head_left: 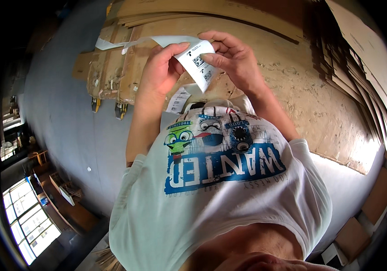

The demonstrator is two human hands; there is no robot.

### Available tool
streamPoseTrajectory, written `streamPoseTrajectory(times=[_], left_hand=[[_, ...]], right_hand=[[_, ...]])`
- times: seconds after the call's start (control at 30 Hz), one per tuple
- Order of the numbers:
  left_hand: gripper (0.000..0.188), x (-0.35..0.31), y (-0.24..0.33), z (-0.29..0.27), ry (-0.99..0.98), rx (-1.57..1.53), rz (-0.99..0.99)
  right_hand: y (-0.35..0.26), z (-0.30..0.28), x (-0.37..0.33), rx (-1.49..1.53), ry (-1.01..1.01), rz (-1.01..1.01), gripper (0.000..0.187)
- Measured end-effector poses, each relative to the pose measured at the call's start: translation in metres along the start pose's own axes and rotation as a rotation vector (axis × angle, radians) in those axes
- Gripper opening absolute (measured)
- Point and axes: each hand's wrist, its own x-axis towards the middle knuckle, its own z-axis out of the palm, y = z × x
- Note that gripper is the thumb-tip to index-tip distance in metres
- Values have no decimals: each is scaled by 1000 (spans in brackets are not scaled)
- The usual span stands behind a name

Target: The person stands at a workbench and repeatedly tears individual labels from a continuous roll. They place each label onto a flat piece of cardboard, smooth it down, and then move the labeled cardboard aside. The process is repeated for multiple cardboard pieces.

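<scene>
A white strip of printed labels [197, 61] with square codes is held up between my two hands, over the near edge of a cardboard-covered surface. My left hand [161, 67] pinches its left edge between thumb and fingers. At the right edge, my right hand [234, 58] grips it with the thumb on the printed face and the fingers partly behind. From my hands the strip trails off to the left as a pale band [134, 41]. Lower down, near my shirt, hangs another printed stretch of labels [178, 100]; how it joins the held part is hidden.
Flat cardboard sheets [211, 12] lie stacked at the far side. More cardboard sheets [361, 77] pile up at the right. The worn cardboard top [293, 90] spreads under my hands. Grey floor [67, 104] lies to the left, with a wooden desk [60, 198] and a window [28, 221] beyond.
</scene>
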Motion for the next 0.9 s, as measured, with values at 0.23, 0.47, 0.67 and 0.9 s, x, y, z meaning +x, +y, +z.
streamPoseTrajectory(times=[0.23,0.47,0.67,0.9], left_hand=[[18,10,-11,1,-21,6,0],[12,27,-26,6,142,-4,-39],[22,39,-27,-12,254,-64,97],[24,16,-31,-63,341,-47,135]], right_hand=[[5,-6,-4,-319,67,-189,21],[7,-22,-10,-578,129,-205,15],[5,-72,3,-215,366,-326,6],[-13,-330,39,-906,799,-41,23]])
